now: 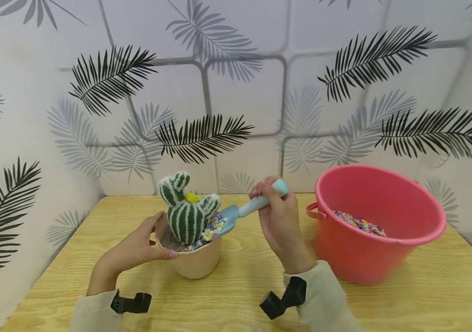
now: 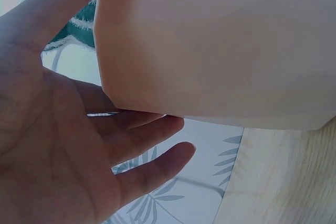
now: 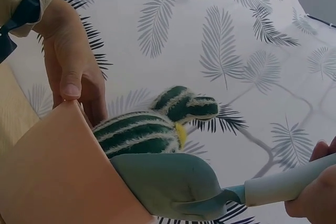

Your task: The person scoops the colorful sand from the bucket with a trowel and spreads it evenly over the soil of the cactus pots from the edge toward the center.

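In the head view, a wooden desk (image 1: 252, 295) stands before a white backdrop (image 1: 244, 101) printed with grey and black leaves. A pale peach pot (image 1: 196, 265) sits upright on the desk, left of its middle and nearer the back edge than the front. A green-and-white cactus (image 1: 186, 223) with a yellow flower (image 1: 191, 197) leans inside it, and coloured beads (image 1: 215, 227) lie along the cactus's right side. The left hand (image 1: 134, 246) is spread around the pot's left side, its thumb along the front rim, holding the pot. The right hand (image 1: 279, 221) is closed around the handle of a light blue scoop (image 1: 242, 213), whose blade slopes down over the pot's right rim to the beads. Towards the desk's right edge stands a pink bucket (image 1: 358, 260), with more beads (image 1: 360, 223) visible inside. Each light sleeve carries a black device at the cuff.

In the left wrist view, the pot's wall fills the upper right. The thumb crosses the upper left corner; the lower fingers are extended, the lowest apart from the pot. Part of the cactus shows between hand and pot.

In the right wrist view, the scoop's blade lies across the pot's rim, beside the cactus. The right hand's fingers wrap the handle, and the left thumb presses the rim's far end.
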Demonstrator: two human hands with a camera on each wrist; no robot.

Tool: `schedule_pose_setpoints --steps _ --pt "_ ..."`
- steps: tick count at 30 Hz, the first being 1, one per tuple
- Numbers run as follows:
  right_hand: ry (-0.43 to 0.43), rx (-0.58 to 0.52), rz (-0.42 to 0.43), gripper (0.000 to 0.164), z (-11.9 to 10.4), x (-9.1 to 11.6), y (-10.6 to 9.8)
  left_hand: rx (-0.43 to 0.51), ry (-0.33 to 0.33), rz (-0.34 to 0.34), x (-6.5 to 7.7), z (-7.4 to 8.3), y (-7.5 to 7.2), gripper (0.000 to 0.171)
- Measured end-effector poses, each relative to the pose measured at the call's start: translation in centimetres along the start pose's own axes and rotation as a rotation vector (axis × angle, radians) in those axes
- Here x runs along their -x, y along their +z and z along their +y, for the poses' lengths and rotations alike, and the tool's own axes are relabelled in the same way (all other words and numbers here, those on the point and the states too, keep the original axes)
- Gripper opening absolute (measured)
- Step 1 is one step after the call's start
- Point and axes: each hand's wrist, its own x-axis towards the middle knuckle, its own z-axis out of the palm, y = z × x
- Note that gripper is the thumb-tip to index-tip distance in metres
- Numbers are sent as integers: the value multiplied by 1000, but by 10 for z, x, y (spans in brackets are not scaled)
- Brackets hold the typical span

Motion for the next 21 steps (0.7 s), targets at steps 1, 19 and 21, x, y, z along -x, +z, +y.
schedule_pose_setpoints --steps 1,19,21 --pt "-12 5 -13 29 -1 0 -1 1 0 1 0 0 0 110" --pt "-59 23 -91 28 -16 -3 -9 23 12 -2 0 -5 2 109" --pt "-46 27 -93 28 -12 -3 -8 17 14 3 -1 -4 1 109"
